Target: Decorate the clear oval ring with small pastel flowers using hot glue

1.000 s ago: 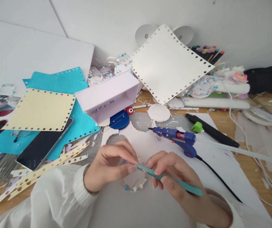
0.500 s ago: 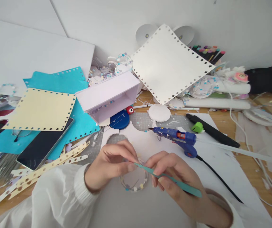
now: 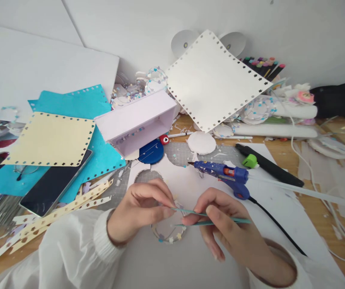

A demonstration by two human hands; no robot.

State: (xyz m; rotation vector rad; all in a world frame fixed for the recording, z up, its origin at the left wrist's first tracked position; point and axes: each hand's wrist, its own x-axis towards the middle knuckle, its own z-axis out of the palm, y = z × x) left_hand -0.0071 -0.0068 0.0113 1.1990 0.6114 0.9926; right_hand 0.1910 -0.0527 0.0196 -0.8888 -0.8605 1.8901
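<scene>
My right hand (image 3: 231, 228) holds a pair of teal tweezers (image 3: 241, 220) between thumb and fingers. Their two arms are spread apart, with the tips pointing left. My left hand (image 3: 141, 206) is closed in a pinch at the upper left of a thin wire ring (image 3: 172, 241), which carries small blue, white and yellow star or flower shapes. One tweezer tip reaches close to the left fingertips; whether it touches anything there is hidden. The other tip lies lower, over the inside of the ring.
A blue glue gun (image 3: 220, 170) with a black cord lies beyond my right hand, near a black stick-shaped tool (image 3: 271, 166). A lilac open box (image 3: 136, 116), a phone (image 3: 55, 184), blue sheets (image 3: 76, 100), a cream punched sheet (image 3: 52, 138) and a white punched sheet (image 3: 211, 80) stand around.
The tweezers in my right hand have gone from closed to spread open. My right fingers have shifted and loosened; my left hand stays at the ring.
</scene>
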